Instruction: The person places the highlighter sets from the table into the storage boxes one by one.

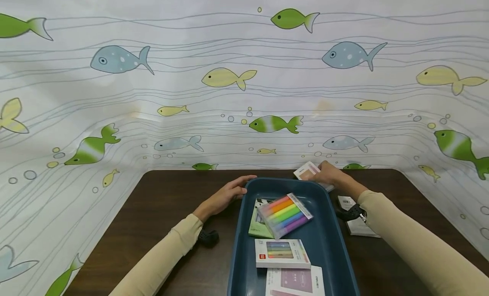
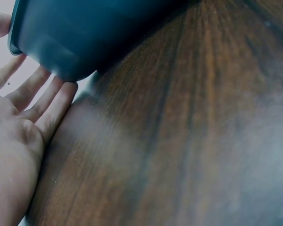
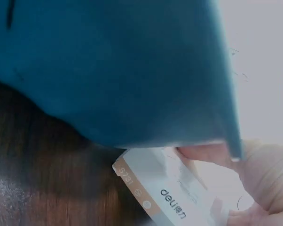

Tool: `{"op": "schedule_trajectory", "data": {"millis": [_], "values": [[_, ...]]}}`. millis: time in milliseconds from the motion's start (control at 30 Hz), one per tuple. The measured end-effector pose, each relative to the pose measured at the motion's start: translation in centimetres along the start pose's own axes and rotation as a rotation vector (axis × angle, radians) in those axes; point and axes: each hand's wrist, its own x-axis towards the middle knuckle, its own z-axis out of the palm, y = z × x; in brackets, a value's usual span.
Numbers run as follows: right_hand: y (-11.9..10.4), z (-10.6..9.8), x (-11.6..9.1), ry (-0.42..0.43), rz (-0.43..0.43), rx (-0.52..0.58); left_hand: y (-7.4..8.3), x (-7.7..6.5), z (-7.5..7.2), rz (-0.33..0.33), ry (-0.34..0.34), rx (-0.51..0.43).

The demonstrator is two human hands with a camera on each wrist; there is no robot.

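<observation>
A dark blue tray (image 1: 332, 253) lies lengthwise on the brown table. My left hand (image 1: 228, 194) is at its far left corner; in the left wrist view the extended fingers (image 2: 52, 96) touch the tray's outer wall, with the thumb up by the rim. Just beyond the far right corner, my right hand (image 1: 330, 176) pinches a small white box (image 1: 307, 171) with a tan panel. The right wrist view shows that box tilted beside the tray, with "deli" and "S731" printed on it. Part of it is hidden by the fingers.
Inside the tray are a clear pack of rainbow markers (image 1: 284, 215), a green box (image 1: 259, 224) partly under it, a white box with a coloured window (image 1: 282, 253) and a white-and-mauve box (image 1: 296, 282). Another white box (image 1: 363, 228) lies right of the tray. Fish-patterned cloth (image 1: 229, 130) surrounds the table.
</observation>
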Motion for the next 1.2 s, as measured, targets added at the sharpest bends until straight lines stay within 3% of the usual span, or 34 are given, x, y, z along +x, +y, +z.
{"op": "schedule_trajectory", "data": {"millis": [233,467,867,1000,1200], "values": [[1.7,-1.4,0.0,-0.072,0.05,0.245,0.3,0.4,-0.2,0.007,0.013,0.001],[4.0,-1.3,0.5,-0.18,0.066,0.566,0.3,0.4,0.0,-0.001,0.003,-0.001],[5.1,-1.4,0.3,-0.255,0.084,0.824,0.0,0.0,0.1,-0.006,0.017,-0.01],[4.9,-1.6,0.1,-0.215,0.123,0.915,-0.2,-0.1,0.1,-0.017,0.024,0.0],[4.3,-2.3,-0.6,-0.175,0.095,0.961,-0.1,0.1,0.1,-0.012,0.021,-0.005]]}}
